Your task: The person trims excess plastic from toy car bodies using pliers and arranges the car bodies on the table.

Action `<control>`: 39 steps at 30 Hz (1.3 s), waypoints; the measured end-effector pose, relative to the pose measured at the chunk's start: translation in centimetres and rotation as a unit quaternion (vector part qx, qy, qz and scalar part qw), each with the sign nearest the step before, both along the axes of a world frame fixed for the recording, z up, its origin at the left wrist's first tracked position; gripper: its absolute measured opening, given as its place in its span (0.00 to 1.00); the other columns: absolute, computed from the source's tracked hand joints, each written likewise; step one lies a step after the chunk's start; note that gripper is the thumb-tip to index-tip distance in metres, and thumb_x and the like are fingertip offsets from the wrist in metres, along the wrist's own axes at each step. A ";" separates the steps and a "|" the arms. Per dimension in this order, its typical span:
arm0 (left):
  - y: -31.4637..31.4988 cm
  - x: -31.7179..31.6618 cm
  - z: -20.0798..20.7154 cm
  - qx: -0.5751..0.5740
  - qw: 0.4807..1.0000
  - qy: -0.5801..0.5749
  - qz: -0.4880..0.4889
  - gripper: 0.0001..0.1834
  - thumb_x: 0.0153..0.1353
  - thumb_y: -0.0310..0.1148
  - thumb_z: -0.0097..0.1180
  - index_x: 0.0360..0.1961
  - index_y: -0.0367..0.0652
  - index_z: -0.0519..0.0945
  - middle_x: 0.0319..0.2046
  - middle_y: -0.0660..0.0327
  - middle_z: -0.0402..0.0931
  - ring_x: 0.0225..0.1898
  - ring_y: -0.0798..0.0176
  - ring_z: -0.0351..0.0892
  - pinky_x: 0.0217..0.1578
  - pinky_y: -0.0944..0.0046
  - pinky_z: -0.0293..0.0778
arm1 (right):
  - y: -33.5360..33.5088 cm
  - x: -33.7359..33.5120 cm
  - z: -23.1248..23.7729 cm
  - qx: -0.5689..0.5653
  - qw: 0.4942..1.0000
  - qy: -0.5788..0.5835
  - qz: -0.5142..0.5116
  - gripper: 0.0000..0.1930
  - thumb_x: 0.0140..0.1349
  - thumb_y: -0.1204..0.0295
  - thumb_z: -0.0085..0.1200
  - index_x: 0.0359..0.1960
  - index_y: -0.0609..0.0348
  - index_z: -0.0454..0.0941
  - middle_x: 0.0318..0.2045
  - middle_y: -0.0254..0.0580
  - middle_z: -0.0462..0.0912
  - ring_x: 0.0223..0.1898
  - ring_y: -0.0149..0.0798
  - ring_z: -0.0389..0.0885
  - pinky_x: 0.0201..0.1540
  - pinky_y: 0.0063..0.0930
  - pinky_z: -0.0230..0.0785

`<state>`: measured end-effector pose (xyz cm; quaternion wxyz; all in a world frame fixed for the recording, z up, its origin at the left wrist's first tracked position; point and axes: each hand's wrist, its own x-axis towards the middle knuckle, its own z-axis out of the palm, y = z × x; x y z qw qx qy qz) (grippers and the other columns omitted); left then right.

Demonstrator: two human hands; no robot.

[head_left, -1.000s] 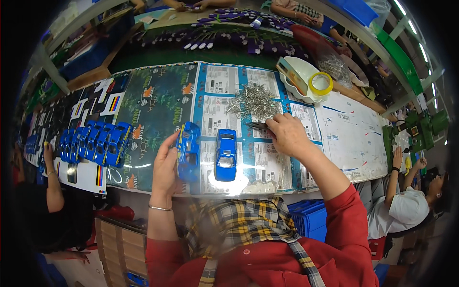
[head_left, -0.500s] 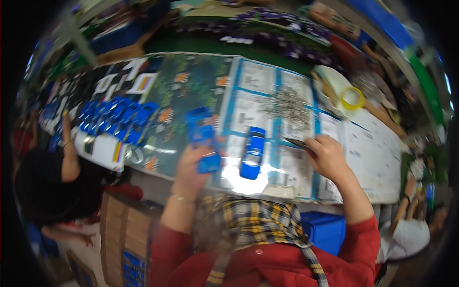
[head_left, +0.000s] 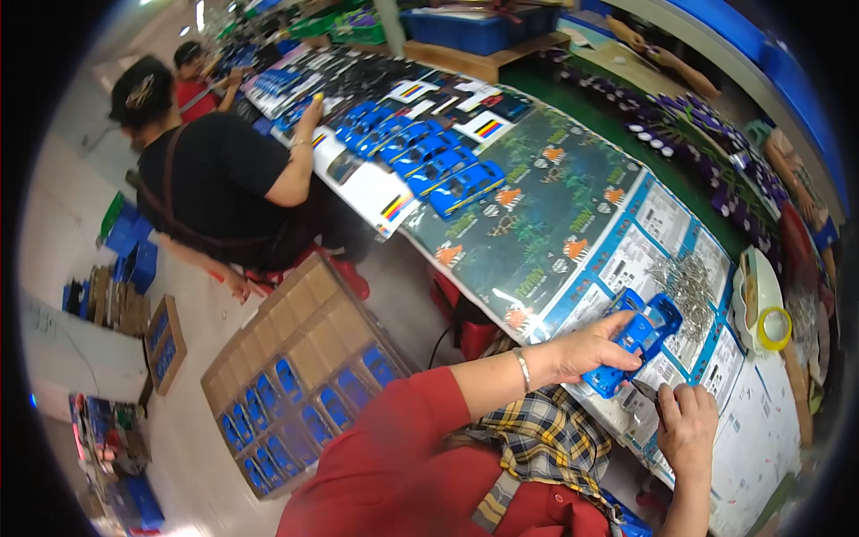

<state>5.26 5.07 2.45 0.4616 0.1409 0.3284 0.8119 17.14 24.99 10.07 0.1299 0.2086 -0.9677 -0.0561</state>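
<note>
My left hand grips a blue toy car body over the near edge of the worktable, with fingers and thumb around its sides. Close by on the right is my right hand, its fingers curled around a dark, slim, pointed tool that looks like tweezers. The tool's tip points at the near end of the car body; whether they touch I cannot tell. Just beyond the car body lies a pile of small silver metal pieces. Any second blue car behind the held one is hidden or merges with it.
Several blue toy cars stand in rows on the table, left of a patterned mat. A partitioned carton with blue cars sits lower left. A co-worker in black stands beyond it. Yellow tape lies right.
The view has swung left, showing more of the table, carton and co-worker. My hands have come together, and the pointed tool is now beside the blue car body. The car on the table no longer shows separately.
</note>
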 end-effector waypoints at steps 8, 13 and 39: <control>1.7 0.3 0.4 -0.016 0.999 0.011 -0.031 0.32 0.53 0.24 0.61 0.60 0.40 0.65 0.40 0.60 0.75 0.40 0.70 0.77 0.36 0.68 0.77 | 1.0 0.1 -0.2 0.030 0.999 -0.020 0.017 0.17 0.46 0.79 0.57 0.41 0.61 0.75 0.32 0.44 0.73 0.33 0.47 0.71 0.35 0.40 0.64; 1.6 0.5 0.9 -0.015 0.999 0.036 -0.028 0.36 0.52 0.23 0.61 0.63 0.39 0.63 0.43 0.58 0.76 0.40 0.66 0.78 0.33 0.64 0.78 | 1.0 -0.1 0.5 0.055 0.998 -0.025 0.029 0.18 0.46 0.80 0.56 0.43 0.60 0.74 0.33 0.44 0.73 0.34 0.47 0.72 0.37 0.41 0.64; -1.2 5.3 -2.3 -0.016 0.943 0.261 0.207 0.30 0.51 0.29 0.63 0.56 0.38 0.66 0.42 0.58 0.74 0.42 0.61 0.76 0.45 0.61 0.72 | -1.3 6.1 -2.7 -0.322 0.893 -0.212 -0.232 0.26 0.59 0.70 0.56 0.59 0.68 0.67 0.47 0.51 0.74 0.45 0.44 0.74 0.51 0.36 0.66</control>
